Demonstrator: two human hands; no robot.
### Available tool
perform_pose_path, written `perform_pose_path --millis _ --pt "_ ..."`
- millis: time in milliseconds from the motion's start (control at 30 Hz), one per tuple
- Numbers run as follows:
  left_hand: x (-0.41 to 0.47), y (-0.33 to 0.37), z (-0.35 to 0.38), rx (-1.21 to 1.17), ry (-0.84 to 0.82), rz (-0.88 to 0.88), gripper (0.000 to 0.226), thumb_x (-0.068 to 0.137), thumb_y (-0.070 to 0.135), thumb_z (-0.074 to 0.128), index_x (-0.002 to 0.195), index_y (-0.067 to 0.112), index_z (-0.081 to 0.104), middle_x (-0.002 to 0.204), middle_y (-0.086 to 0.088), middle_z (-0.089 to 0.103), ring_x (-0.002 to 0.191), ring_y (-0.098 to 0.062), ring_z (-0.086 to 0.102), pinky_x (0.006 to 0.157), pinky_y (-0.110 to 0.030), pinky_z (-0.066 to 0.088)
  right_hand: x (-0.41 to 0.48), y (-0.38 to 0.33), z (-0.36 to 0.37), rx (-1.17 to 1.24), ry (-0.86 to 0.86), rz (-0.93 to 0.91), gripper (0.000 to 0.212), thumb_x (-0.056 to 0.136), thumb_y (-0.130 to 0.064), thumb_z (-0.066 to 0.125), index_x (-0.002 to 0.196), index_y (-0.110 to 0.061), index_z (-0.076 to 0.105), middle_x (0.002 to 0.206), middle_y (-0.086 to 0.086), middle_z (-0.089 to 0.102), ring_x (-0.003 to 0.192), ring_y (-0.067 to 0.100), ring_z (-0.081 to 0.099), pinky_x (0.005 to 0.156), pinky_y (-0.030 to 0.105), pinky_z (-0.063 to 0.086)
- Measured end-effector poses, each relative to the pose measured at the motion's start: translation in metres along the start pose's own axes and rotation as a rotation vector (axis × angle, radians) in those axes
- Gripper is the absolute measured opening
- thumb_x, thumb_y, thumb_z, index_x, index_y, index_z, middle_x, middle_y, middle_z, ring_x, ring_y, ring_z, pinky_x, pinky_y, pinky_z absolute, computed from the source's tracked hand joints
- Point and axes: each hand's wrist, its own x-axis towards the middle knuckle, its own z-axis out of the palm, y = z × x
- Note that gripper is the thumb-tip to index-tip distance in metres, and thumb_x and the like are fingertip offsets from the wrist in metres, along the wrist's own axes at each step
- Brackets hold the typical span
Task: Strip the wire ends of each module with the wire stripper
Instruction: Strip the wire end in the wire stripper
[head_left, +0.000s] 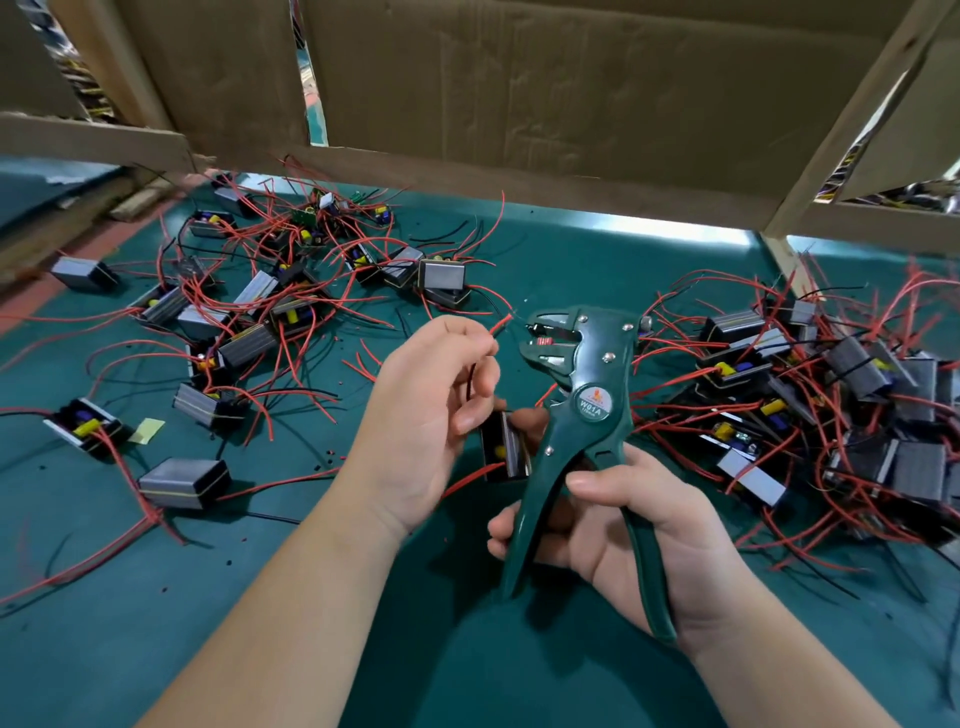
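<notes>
Far left of the stripper (589, 405), a pile of modules (244, 317) lies tangled in red and black wires on the green surface (457, 649). Just left of the stripper, the left hand (431, 415) pinches a red wire (500, 327); whether its tip touches the stripper's head I cannot tell. A module (506, 452) left of the handles is half hidden by fingers. The right hand (649, 535) clamps the handles. Right of the stripper, a second pile (841, 405) runs off the frame's edge.
</notes>
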Motion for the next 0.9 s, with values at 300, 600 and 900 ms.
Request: perform_pose_path --millis 300,600,900 --pt "-0.008 -0.016 -0.001 0.665 -0.069 0.303 0.009 0.079 0.022 0.059 0.073 0.020 0.052 0.050 0.013 0.046 0.045 -0.006 0.037 0.045 -0.018 0.032 -0.006 -0.009 -0.001 0.004 -0.033 -0.177 0.075 0.060 -0.017 0.080 0.127 0.006 0.053 0.091 0.031 0.061 0.075 0.041 0.064 0.073 0.053 0.050" --pt "-0.004 -0.016 0.002 0.444 0.003 0.142 0.011 0.078 0.026 0.059 0.068 0.024 0.056 0.055 0.008 0.053 0.044 -0.010 0.039 0.044 -0.021 0.032 -0.007 -0.009 -0.005 -0.035 0.033 -0.182 0.063 0.062 -0.008 0.068 0.123 0.003 0.058 0.087 0.030 0.062 0.075 0.041 0.064 0.073 0.057 0.051" --pt "-0.001 -0.001 -0.001 0.081 -0.006 0.113 0.014 0.076 0.018 0.062 0.065 0.023 0.070 0.053 0.003 0.054 0.046 -0.008 0.035 0.043 -0.010 0.029 -0.006 -0.010 -0.003 0.023 0.034 -0.060 0.077 0.048 -0.020 0.086 0.118 0.002 0.062 0.090 0.028 0.063 0.070 0.042 0.063 0.068 0.056 0.053"
